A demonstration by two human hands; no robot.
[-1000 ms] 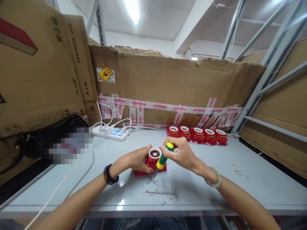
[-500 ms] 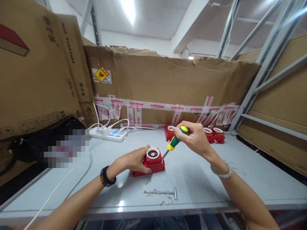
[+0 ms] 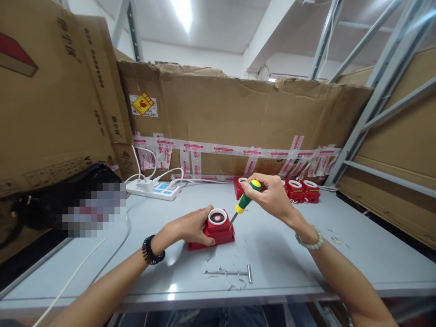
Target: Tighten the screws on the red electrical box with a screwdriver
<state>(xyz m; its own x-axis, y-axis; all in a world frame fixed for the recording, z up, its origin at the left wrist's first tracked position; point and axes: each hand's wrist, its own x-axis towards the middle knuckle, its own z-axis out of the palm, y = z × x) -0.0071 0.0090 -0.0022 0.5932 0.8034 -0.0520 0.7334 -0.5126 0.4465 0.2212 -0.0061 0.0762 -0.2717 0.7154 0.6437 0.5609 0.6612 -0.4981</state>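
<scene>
- Left hand (image 3: pixel 195 228): fingers clasped about the left side of the red box (image 3: pixel 223 237), thumb on its front
- Red box: sits on the counter (image 3: pixel 286 259), white ring (image 3: pixel 217 210) facing up
- Right hand (image 3: pixel 272 193): fingers gripping the green-and-yellow screwdriver (image 3: pixel 245 198), tilted, tip down at the box's right end
- T-handled tool (image 3: pixel 250 274) and loose screw (image 3: pixel 209 258): lie nearer the counter's front edge
- Similar red units (image 3: pixel 295 196): in a row behind, partly hidden by the right hand
</scene>
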